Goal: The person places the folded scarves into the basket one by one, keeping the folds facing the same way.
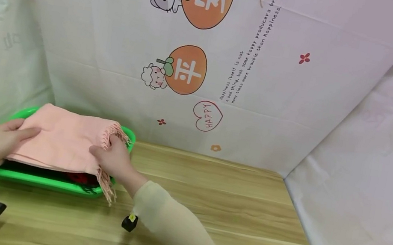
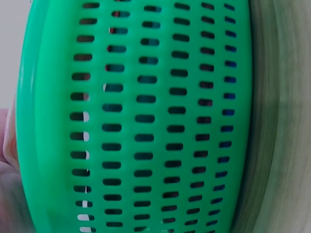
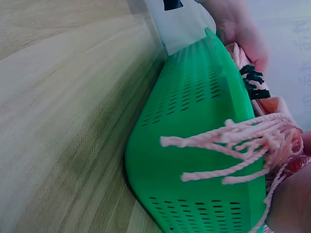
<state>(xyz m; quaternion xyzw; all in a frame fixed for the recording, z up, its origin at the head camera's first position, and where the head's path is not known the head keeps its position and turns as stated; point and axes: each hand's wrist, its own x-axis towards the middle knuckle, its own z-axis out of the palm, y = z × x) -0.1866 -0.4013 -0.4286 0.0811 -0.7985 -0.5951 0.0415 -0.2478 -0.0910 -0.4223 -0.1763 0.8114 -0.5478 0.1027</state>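
A folded pink scarf (image 1: 65, 139) with twisted fringe lies over the top of a green plastic basket (image 1: 42, 182) at the left of the head view. My left hand (image 1: 1, 144) holds the scarf's left edge, its thumb on top. At the fringed right end, my right hand (image 1: 117, 159) grips the cloth with the thumb above. Fringe strands (image 3: 218, 141) hang over the basket's rim in the right wrist view. Beneath the scarf, dark and red fabric (image 1: 79, 177) shows inside the basket; most of it is hidden. The left wrist view is mostly the slotted basket wall (image 2: 131, 116).
The basket stands on a wood-grain table (image 1: 205, 210), close to the left and back walls. A white printed cloth (image 1: 265, 86) forms the back wall, and another white sheet (image 1: 376, 191) hangs at the right. Black devices (image 1: 129, 223) are worn near both wrists.
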